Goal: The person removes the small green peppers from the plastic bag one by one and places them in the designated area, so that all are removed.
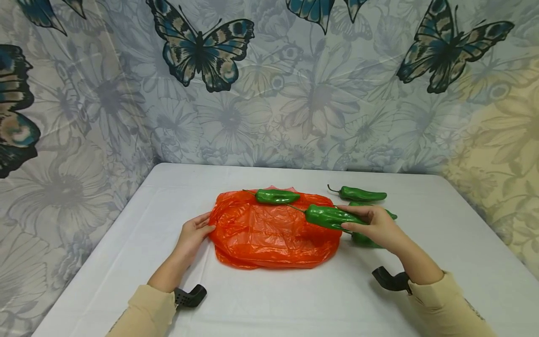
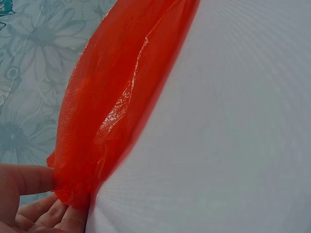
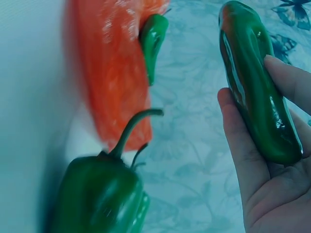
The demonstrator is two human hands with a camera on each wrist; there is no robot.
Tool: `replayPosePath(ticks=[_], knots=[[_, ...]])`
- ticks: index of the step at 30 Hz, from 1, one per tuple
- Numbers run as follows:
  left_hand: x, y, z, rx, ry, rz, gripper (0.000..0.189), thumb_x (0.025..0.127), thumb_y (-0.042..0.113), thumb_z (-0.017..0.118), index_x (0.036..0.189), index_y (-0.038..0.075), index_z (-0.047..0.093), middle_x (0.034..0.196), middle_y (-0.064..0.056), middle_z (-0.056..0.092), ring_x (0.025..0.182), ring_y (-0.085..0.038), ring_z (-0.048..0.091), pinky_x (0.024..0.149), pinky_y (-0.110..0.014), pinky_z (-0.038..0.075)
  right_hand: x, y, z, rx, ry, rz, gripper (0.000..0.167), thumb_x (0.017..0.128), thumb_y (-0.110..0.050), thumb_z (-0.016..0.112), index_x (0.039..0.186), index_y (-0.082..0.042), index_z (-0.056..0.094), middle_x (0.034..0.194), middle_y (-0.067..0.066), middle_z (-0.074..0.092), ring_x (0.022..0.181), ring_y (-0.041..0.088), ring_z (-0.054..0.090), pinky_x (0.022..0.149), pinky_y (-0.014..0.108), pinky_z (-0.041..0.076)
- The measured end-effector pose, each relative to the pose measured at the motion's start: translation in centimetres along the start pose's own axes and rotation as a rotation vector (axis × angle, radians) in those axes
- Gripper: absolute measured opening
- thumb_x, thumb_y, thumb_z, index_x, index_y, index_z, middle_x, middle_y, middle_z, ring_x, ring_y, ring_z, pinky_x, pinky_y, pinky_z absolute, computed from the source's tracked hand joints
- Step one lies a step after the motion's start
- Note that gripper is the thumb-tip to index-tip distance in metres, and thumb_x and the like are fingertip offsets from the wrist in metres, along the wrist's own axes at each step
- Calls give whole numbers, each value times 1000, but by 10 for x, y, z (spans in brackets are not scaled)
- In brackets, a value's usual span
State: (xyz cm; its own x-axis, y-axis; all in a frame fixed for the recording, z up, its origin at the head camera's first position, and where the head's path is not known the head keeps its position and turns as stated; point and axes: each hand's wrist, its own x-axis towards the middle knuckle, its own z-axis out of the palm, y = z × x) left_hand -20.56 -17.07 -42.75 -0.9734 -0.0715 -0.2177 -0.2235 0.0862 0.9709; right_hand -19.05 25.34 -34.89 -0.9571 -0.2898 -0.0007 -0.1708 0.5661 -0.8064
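Observation:
An orange-red plastic bag (image 1: 269, 238) lies spread on the table. At its left edge my left hand (image 1: 191, 238) pinches the film between thumb and fingers, as the left wrist view also shows of the bag (image 2: 112, 97). My right hand (image 1: 379, 228) grips a long green pepper (image 1: 326, 216) by its blunt end, over the bag's right part, stem pointing left. In the right wrist view, thumb and fingers wrap the glossy pepper (image 3: 257, 87), raised off the surface. Another green pepper (image 1: 278, 196) rests along the bag's far edge.
More green peppers lie right of the bag: one pepper (image 1: 363, 194) at the back, others partly hidden behind my right hand. The white-covered table (image 1: 294, 299) meets patterned fabric (image 1: 269, 117) at the back. A black wrist mount (image 1: 191, 296) juts from each sleeve.

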Motion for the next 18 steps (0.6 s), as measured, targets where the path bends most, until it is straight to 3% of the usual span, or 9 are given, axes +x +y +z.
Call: replayPosePath(ticks=[8,14,16,18], knots=[[0,0,0,-1,2,-2,51,91,0,49,140,-5,36,141,-24,42,127,-28,42,82,-10,47,-19,8,-9,-60,62,10,53,84,-26,68,131,-6,54,131,20,54,89,-7,56,71,17,51],[0,0,0,5,3,-5,51,91,0,49,140,-5,36,141,-23,42,127,-28,42,84,-12,48,-33,18,-14,-97,91,-9,51,85,-26,68,130,-5,55,134,20,51,102,-22,43,77,9,46],[0,0,0,7,4,-7,51,91,1,49,140,-4,36,141,-23,42,128,-28,42,86,-14,48,-37,22,-14,-107,112,-20,50,84,-25,68,128,-4,56,132,14,54,103,-23,40,78,7,45],[0,0,0,9,4,-6,51,91,1,49,140,-4,36,141,-23,41,128,-29,42,88,-16,48,-41,27,-14,-108,122,-38,49,84,-24,68,127,-3,57,128,0,57,104,-24,40,78,6,45]])
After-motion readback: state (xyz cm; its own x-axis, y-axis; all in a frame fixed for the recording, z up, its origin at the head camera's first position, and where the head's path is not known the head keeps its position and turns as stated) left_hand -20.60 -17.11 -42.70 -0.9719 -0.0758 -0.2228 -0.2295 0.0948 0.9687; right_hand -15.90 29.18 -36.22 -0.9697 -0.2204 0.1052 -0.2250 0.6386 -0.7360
